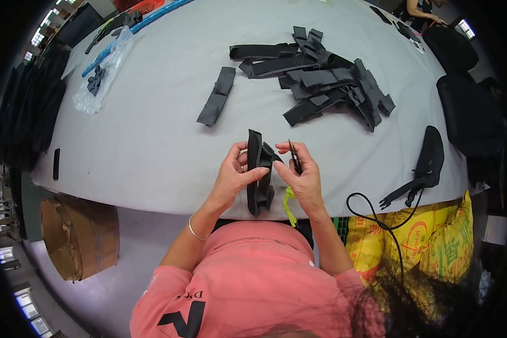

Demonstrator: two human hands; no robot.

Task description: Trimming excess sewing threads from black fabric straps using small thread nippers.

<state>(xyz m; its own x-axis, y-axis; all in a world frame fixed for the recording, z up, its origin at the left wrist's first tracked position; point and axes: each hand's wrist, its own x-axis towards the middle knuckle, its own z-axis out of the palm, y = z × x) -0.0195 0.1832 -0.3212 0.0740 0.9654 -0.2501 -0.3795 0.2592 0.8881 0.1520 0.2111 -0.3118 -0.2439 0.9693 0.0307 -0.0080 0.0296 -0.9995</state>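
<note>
Near the table's front edge, my left hand is closed on a folded black fabric strip, its thumb pressed across the front. The strip stands lengthwise away from me, with loops or folds bulging along its right side. My right hand is closed around small dark thread snips, whose pointed tips face away from me. Its thumb and a fingertip are close to the strip's right side; whether they touch it I cannot tell. A bright yellow-green ribbon hangs below that hand.
On the pale cloth-covered table, a single black strip lies beyond my hands, left of a pile of similar strips. A black pouch with a buckle and cord lies right. A cardboard box and yellow sacks flank me.
</note>
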